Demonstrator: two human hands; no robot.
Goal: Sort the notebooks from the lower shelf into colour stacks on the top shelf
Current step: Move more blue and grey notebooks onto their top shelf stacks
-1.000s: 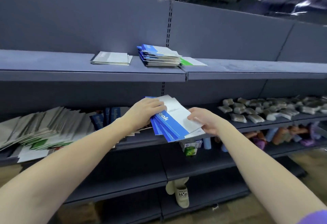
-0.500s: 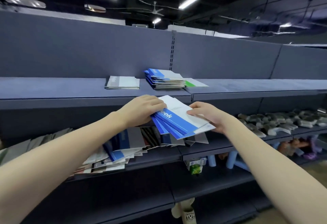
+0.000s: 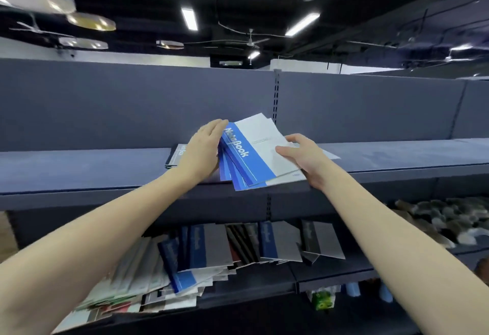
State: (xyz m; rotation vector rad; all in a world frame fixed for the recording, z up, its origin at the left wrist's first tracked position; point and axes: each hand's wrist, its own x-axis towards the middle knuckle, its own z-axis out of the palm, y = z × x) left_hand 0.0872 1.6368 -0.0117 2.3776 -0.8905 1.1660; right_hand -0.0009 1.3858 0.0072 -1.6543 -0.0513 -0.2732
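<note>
Notebooks [image 3: 254,154], blue-and-white, several fanned out, are held above the top shelf [image 3: 79,170]. Left hand [image 3: 203,149] presses straight fingers flat against the spine edge; right hand [image 3: 304,160] pinches the opposite white corner. Judged light, thin and flexible, with smooth covers likely to slide apart; support both edges together. A grey notebook [image 3: 177,155] lies on the top shelf behind the left hand. Lower shelf [image 3: 330,274] holds a loose spread of mixed notebooks [image 3: 201,250].
</note>
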